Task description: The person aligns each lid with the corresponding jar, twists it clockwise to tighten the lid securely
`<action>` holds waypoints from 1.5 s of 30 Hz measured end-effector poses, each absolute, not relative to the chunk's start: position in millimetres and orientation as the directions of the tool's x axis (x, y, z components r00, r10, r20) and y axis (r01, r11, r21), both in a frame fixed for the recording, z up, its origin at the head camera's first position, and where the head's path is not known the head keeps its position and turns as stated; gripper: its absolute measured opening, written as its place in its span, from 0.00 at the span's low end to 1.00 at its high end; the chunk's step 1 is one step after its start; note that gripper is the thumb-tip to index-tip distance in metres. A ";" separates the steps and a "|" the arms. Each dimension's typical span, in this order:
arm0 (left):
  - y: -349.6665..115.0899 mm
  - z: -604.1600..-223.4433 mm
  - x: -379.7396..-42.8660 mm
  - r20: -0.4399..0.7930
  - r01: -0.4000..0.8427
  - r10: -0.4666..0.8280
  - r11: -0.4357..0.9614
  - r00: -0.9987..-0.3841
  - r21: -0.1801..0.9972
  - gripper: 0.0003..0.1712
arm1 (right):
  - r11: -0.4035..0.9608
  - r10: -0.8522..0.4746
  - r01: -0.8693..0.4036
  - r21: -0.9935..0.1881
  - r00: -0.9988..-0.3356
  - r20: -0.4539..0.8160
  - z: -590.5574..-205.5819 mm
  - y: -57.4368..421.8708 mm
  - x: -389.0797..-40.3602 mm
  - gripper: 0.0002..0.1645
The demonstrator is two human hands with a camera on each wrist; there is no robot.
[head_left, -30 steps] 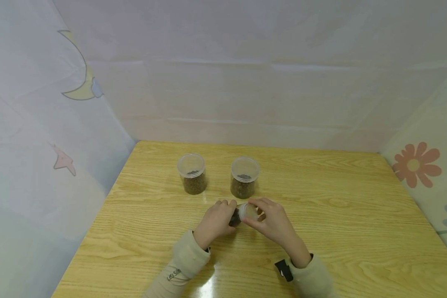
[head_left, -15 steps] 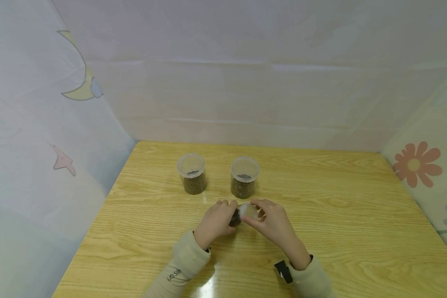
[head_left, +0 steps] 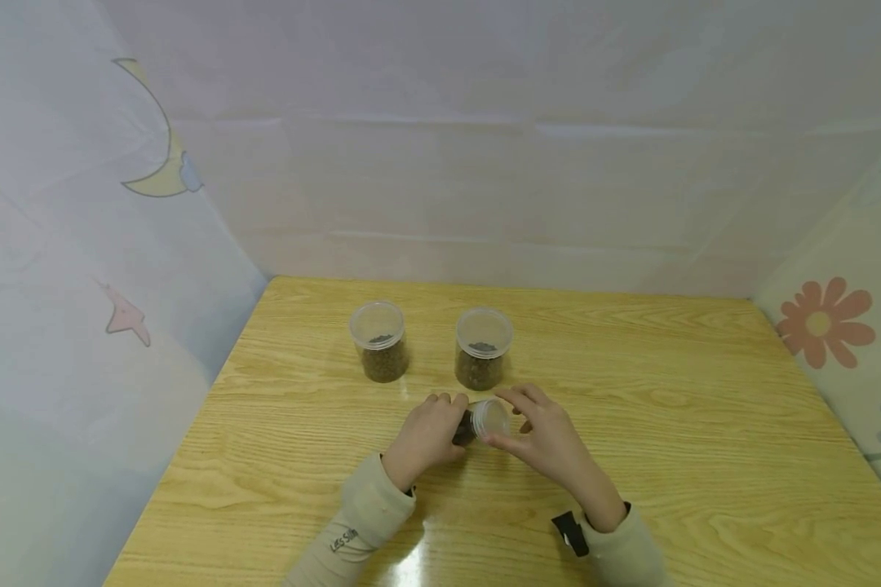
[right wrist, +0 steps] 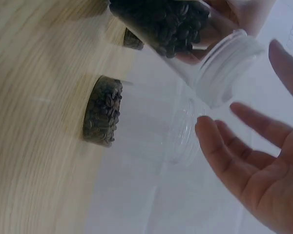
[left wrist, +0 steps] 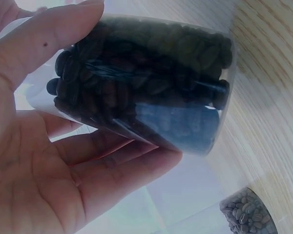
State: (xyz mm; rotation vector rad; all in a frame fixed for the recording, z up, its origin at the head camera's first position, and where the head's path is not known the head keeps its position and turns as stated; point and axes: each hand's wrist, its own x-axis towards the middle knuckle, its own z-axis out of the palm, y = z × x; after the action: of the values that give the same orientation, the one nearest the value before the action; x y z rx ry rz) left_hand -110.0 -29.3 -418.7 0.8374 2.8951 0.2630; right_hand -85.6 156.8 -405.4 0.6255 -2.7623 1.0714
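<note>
My left hand (head_left: 427, 432) grips a clear plastic jar (left wrist: 151, 83) of dark coffee beans round its body. The jar is tilted, its mouth end toward the right. A clear, ridged screw lid (right wrist: 229, 66) sits on that end. Close beside the lid is my right hand (head_left: 549, 439), fingers and thumb spread around it. In the right wrist view its fingertips (right wrist: 205, 124) are apart from the lid, with nothing held between them.
Two more clear lidded jars, a left one (head_left: 384, 359) and a right one (head_left: 480, 367), stand upright behind my hands, partly filled with beans. The wooden table (head_left: 668, 391) meets a pale cloth backdrop (head_left: 440, 163) at its far edge.
The fingers of my right hand have loosened and spread off the lid, and the hand has shifted slightly to the right. My left hand and its jar stay in place.
</note>
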 end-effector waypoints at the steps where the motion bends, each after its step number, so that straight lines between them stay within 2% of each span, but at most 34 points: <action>1: -29.4 -418.5 -110.1 -0.063 0.519 0.539 0.832 -0.840 0.198 0.31 | 0.649 -0.360 -0.439 -0.622 -0.897 0.259 -405.3 158.4 -86.2 0.35; 8: -29.5 -417.7 -110.7 -0.073 0.523 0.542 0.832 -0.837 0.188 0.32 | 0.584 -0.508 -0.602 -0.545 -0.794 0.334 -405.4 165.0 -90.4 0.36; 12: -29.4 -417.4 -110.6 -0.080 0.522 0.542 0.833 -0.836 0.184 0.32 | 0.576 -0.537 -0.630 -0.521 -0.772 0.341 -405.4 165.7 -90.8 0.35; 25: -29.3 -417.2 -111.0 -0.094 0.517 0.540 0.835 -0.837 0.190 0.31 | 0.580 -0.522 -0.619 -0.530 -0.782 0.341 -405.3 162.9 -91.4 0.31; 45: -28.5 -416.3 -110.1 -0.088 0.513 0.536 0.836 -0.839 0.196 0.31 | 0.672 -0.424 -0.505 -0.541 -0.862 0.278 -405.4 157.4 -90.9 0.28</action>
State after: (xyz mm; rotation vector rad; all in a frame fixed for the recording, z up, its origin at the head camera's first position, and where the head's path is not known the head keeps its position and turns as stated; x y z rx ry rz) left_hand -110.1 -28.5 -416.3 0.8263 2.8749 0.2480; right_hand -90.9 157.4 -405.4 0.7684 -2.7532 0.9503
